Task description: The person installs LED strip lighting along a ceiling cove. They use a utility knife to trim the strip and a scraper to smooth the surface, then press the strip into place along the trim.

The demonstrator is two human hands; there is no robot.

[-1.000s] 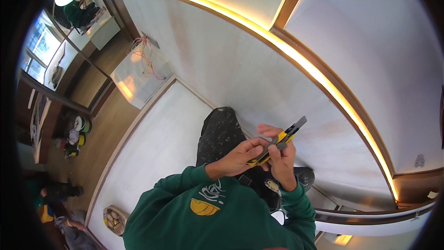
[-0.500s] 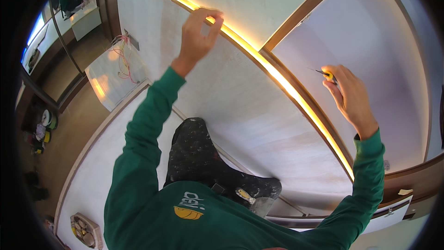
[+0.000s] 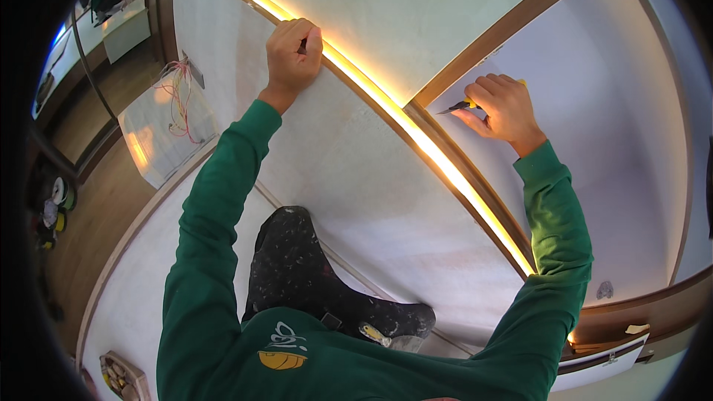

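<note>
My left hand [image 3: 294,53] is closed, resting at the brown edge beside the glowing light strip [image 3: 379,96]. What its fingers hold, if anything, is hidden. In my right hand [image 3: 503,108] is a yellow-and-black utility knife [image 3: 474,105], its dark pointed blade aimed left toward the brown trim [image 3: 434,120]. The blade tip appears apart from the trim. Below the strip, between my arms, spreads a pale panel [image 3: 356,156].
A yellow-handled scraper [image 3: 375,334] sits at my waist, against my dark speckled trousers [image 3: 290,267]. Loose red and yellow wires [image 3: 177,96] hang from a wall opening at left. A box of small items [image 3: 122,377] lies at lower left.
My left hand has shifted slightly left and down, its fingers closing from a pinch into a fist. My right hand has moved left with the knife, bringing it nearer the trim.
</note>
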